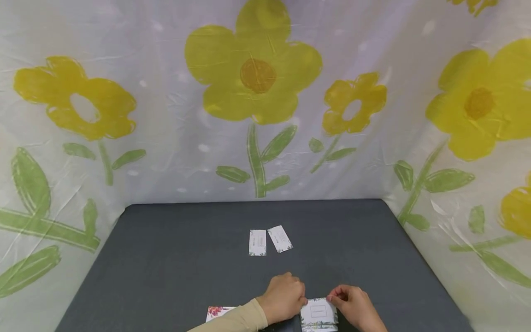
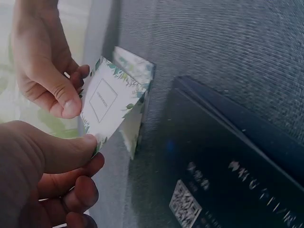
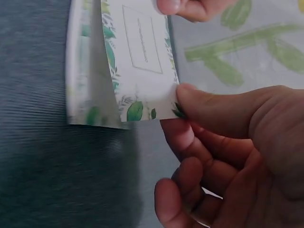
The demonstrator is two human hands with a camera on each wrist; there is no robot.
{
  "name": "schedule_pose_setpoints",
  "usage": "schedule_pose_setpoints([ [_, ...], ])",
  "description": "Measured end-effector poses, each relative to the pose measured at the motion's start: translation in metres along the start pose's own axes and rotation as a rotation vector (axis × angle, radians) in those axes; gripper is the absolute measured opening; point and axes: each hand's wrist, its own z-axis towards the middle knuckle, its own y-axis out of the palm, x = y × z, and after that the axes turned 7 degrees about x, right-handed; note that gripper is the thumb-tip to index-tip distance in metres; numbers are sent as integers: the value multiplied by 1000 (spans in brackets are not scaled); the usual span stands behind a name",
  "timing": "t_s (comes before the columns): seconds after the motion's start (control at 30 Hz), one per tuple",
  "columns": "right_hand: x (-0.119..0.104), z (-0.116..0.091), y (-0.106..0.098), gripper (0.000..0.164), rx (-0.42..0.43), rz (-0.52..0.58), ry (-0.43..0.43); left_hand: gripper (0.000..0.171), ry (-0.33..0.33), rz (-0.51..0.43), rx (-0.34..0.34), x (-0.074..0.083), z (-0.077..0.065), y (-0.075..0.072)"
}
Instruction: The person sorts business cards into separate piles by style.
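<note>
Both hands hold one white card with a green leaf border and a thin rectangle in its middle. My left hand pinches one corner between thumb and fingers. Opposite it, my right hand pinches the other corner, its thumb lying on the printed face. The card is tilted up in the left wrist view. Just behind and below it are more leaf-bordered cards, partly covered by the held one.
Two white cards lie farther back on the dark table. A card with pink flowers is partly hidden by the left sleeve. A black printed item with a QR code lies close to the hands. Flower-patterned curtains surround the table.
</note>
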Motion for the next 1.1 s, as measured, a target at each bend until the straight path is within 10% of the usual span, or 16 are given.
schedule_pose_setpoints([
  [0.4, 8, -3, 21, 9, 55, -139, 48, 20, 82, 230, 89, 9, -7, 22],
  [1.1, 2, -10, 31, 14, 149, -345, -47, 14, 150, 289, 184, 10, -7, 32],
])
